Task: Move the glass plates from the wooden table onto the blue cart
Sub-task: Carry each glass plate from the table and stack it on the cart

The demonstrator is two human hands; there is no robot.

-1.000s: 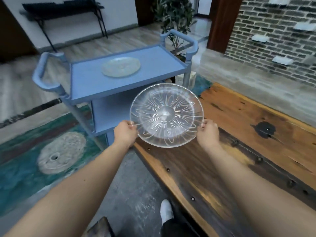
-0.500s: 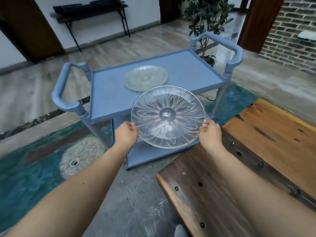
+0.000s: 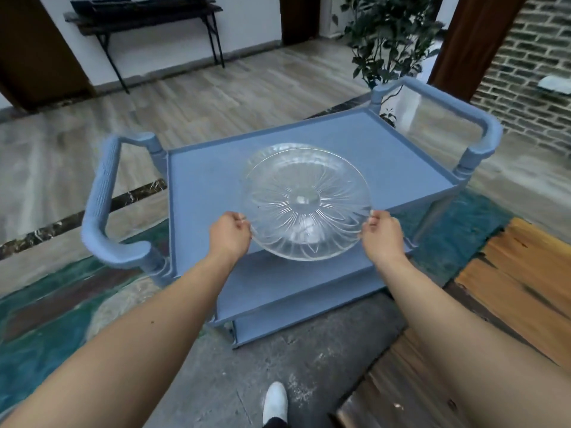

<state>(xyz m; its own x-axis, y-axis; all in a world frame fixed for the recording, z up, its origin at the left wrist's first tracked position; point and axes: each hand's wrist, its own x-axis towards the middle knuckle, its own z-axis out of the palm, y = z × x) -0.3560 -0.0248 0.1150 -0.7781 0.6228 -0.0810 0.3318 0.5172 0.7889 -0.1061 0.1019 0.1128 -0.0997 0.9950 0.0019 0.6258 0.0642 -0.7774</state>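
One plate [image 3: 279, 147] already lies on the cart [image 3: 401, 162], while both hands [image 3: 230, 234] [image 3: 383, 234] clamp a second plate [image 3: 306, 202] above it, unplaced.

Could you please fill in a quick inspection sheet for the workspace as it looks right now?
Surface: blue cart top shelf, mostly bare; wooden table corner at the right.
Job's things: held glass plate over the top shelf; second glass plate on the shelf, only its far rim shows behind it.
Clutter: nothing seen.
Hands: left hand and right hand grip opposite rims of the held plate.
Cables: nothing seen.
Surroundings: potted plant, black bench, brick wall, patterned rug.
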